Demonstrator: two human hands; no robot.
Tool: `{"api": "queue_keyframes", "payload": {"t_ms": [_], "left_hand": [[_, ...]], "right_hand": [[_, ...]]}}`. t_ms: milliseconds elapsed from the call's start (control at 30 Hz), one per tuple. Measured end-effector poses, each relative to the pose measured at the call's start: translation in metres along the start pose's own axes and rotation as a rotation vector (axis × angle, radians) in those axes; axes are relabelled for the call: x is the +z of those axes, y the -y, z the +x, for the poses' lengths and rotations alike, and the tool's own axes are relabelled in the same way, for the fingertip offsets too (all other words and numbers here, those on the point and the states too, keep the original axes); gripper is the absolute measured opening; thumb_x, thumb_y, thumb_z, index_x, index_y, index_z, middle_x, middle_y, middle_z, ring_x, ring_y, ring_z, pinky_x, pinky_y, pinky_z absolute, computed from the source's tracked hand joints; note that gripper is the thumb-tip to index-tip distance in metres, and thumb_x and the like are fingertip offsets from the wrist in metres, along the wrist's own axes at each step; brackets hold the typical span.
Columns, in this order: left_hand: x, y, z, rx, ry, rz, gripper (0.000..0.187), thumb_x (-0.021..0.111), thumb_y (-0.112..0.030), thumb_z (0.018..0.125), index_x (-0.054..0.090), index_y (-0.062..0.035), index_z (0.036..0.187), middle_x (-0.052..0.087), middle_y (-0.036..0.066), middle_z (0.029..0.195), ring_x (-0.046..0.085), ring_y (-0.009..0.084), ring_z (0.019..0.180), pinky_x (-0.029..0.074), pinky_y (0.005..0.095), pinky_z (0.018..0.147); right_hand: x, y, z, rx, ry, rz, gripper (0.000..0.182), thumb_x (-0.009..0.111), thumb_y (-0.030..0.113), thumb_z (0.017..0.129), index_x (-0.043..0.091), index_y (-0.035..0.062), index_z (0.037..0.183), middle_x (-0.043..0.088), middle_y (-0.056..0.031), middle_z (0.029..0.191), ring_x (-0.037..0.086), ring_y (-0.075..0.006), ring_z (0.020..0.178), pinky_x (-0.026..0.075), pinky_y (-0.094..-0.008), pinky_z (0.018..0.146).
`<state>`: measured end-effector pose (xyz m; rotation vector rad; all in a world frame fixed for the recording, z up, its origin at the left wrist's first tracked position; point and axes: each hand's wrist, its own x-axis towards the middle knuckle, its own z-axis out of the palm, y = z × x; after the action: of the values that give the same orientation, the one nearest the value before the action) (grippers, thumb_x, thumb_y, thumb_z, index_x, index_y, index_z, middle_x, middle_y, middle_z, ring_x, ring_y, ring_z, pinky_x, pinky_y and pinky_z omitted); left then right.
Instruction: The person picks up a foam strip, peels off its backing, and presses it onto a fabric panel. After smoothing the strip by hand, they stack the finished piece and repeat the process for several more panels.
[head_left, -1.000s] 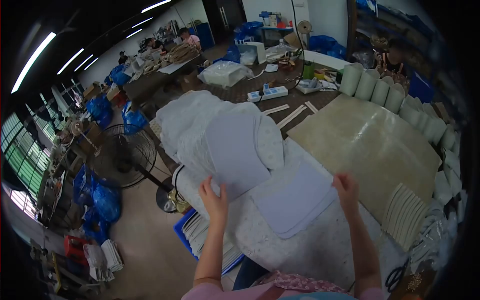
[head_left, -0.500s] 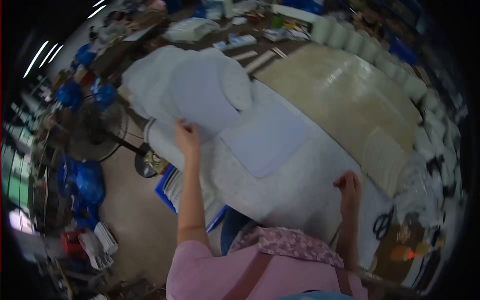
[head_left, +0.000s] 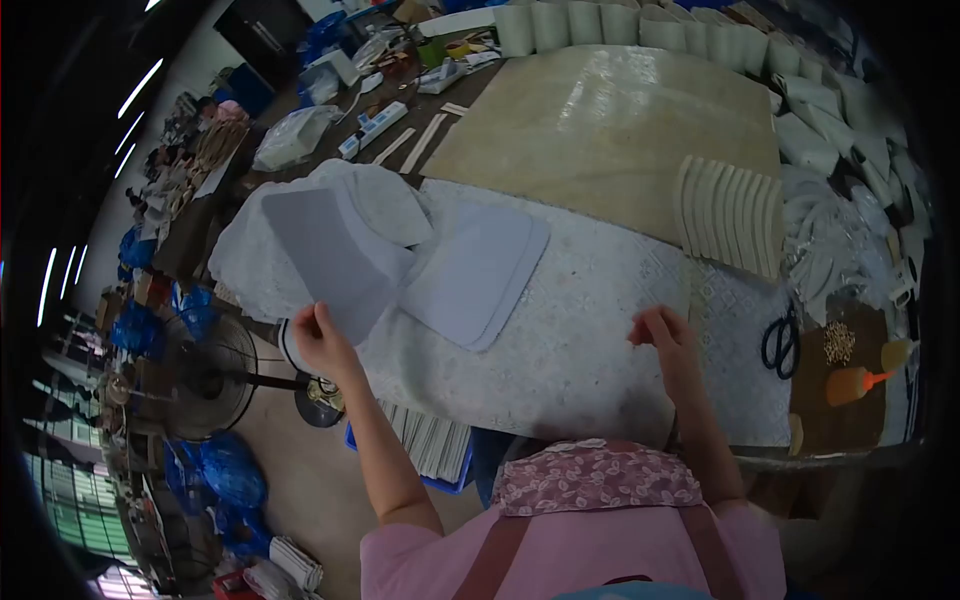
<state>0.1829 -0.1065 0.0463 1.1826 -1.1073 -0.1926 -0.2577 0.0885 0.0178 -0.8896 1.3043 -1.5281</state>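
Note:
My left hand [head_left: 325, 338] pinches the lower left edge of a pale, smooth white sheet [head_left: 325, 250] between thumb and fingers. That sheet has rounded corners and is bent along its middle, leaning on a bundle of white cloth [head_left: 250, 240]. Beside it, a flat stack of similar white sheets [head_left: 480, 270] lies on the patterned white tablecloth [head_left: 590, 370]. Over the right part of the cloth hovers my right hand [head_left: 665, 340], its fingers curled in, with nothing visible in them.
A large beige sheet [head_left: 590, 140] covers the far table, with a row of cream strips [head_left: 728, 215] on it. Black scissors [head_left: 780, 345] and an orange-capped bottle [head_left: 850, 385] lie at the right. A fan [head_left: 205, 375] stands left; a blue crate [head_left: 430, 450] sits below the table.
The view has turned, so the table appears rotated. The sheet at my left hand now shows a bend, and my left hand is pinching its edge. My right hand stays over the cloth.

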Motion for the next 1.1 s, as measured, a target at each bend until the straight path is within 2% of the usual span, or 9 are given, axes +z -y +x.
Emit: {"api": "queue_keyframes", "payload": {"t_ms": [133, 267, 333, 433, 567, 633, 700, 933, 1100], "left_hand": [[0.029, -0.102, -0.109, -0.412, 0.313, -0.373, 0.039, 0.068, -0.016, 0.098, 0.057, 0.0029, 0.131, 0.067, 0.009, 0.109, 0.064, 0.014, 0.094, 0.053, 0.0283, 0.084], [0.05, -0.142, -0.24, -0.948, 0.937, -0.305, 0.027, 0.061, -0.014, 0.101, 0.062, 0.0018, 0.124, 0.069, 0.008, 0.11, 0.065, 0.0135, 0.098, 0.053, 0.0275, 0.083], [0.051, -0.131, -0.265, -1.229, 1.5, -0.447, 0.026, 0.059, -0.015, 0.102, 0.066, 0.0033, 0.119, 0.07, 0.011, 0.111, 0.066, 0.0146, 0.098, 0.053, 0.0286, 0.086], [0.058, -0.165, -0.236, -0.425, 2.104, -0.263, 0.026, 0.058, -0.015, 0.103, 0.068, 0.0042, 0.117, 0.072, 0.011, 0.11, 0.067, 0.0157, 0.095, 0.053, 0.0292, 0.088], [0.09, -0.157, -0.214, -0.639, 1.781, -0.418, 0.022, 0.06, -0.012, 0.101, 0.069, -0.0003, 0.118, 0.074, 0.005, 0.097, 0.067, 0.0111, 0.087, 0.052, 0.025, 0.079], [0.137, -0.164, -0.209, -0.251, 1.552, -0.145, 0.02, 0.065, -0.011, 0.099, 0.07, -0.0015, 0.115, 0.073, 0.007, 0.091, 0.066, 0.0103, 0.081, 0.052, 0.025, 0.071], [0.19, -0.166, -0.214, 0.167, 1.341, -0.094, 0.016, 0.069, -0.011, 0.094, 0.071, -0.0026, 0.108, 0.07, 0.012, 0.09, 0.068, 0.0212, 0.072, 0.053, 0.0295, 0.063], [0.334, -0.141, -0.293, 0.362, 1.318, -0.047, 0.034, 0.073, -0.011, 0.087, 0.059, -0.0065, 0.117, 0.064, 0.015, 0.102, 0.066, 0.0322, 0.088, 0.054, 0.0419, 0.075], [0.36, -0.135, -0.309, 0.437, 1.25, -0.052, 0.037, 0.074, -0.015, 0.087, 0.056, -0.0064, 0.119, 0.062, 0.017, 0.101, 0.065, 0.0358, 0.086, 0.054, 0.0448, 0.073]], "right_hand": [[0.034, -0.028, -0.006, -0.01, 0.069, 0.218, 0.048, 0.057, 0.011, 0.103, 0.041, 0.0049, 0.148, 0.067, -0.0058, 0.109, 0.064, -0.0143, 0.105, 0.051, -0.0294, 0.09], [0.029, -0.021, -0.014, 0.007, -0.038, 0.081, 0.067, 0.06, 0.008, 0.098, 0.026, 0.0073, 0.156, 0.058, -0.0144, 0.133, 0.058, -0.0191, 0.119, 0.046, -0.0307, 0.101], [-0.001, 0.002, -0.013, 0.092, -0.153, -0.125, 0.07, 0.061, 0.008, 0.095, 0.027, 0.0067, 0.156, 0.054, -0.0186, 0.14, 0.055, -0.0237, 0.125, 0.043, -0.0333, 0.106], [-0.065, -0.037, -0.003, -0.123, -0.15, -0.45, 0.072, 0.062, 0.007, 0.091, 0.03, 0.0058, 0.156, 0.053, -0.0236, 0.142, 0.054, -0.0317, 0.128, 0.041, -0.0386, 0.109], [-0.079, -0.043, -0.031, -0.103, -0.183, -0.65, 0.069, 0.063, 0.009, 0.091, 0.034, 0.003, 0.153, 0.051, -0.0261, 0.142, 0.052, -0.0378, 0.13, 0.04, -0.0431, 0.11], [-0.066, -0.039, -0.041, -0.089, -0.224, -0.708, 0.067, 0.064, 0.008, 0.091, 0.035, 0.0019, 0.151, 0.052, -0.0259, 0.139, 0.052, -0.0386, 0.13, 0.041, -0.0446, 0.109], [-0.063, -0.024, -0.035, -0.195, -0.39, -0.776, 0.063, 0.065, 0.007, 0.091, 0.038, 0.0014, 0.148, 0.055, -0.0243, 0.132, 0.052, -0.0363, 0.13, 0.042, -0.0442, 0.108], [-0.087, -0.021, 0.004, -0.315, -0.552, -0.303, 0.042, 0.058, -0.001, 0.096, 0.048, 0.0021, 0.137, 0.06, -0.0126, 0.115, 0.067, -0.0203, 0.098, 0.054, -0.0318, 0.086], [-0.097, -0.047, 0.01, -0.146, -0.536, -0.123, 0.039, 0.054, -0.004, 0.097, 0.05, 0.0033, 0.135, 0.06, -0.0084, 0.113, 0.067, -0.0136, 0.091, 0.053, -0.0265, 0.08]]}}
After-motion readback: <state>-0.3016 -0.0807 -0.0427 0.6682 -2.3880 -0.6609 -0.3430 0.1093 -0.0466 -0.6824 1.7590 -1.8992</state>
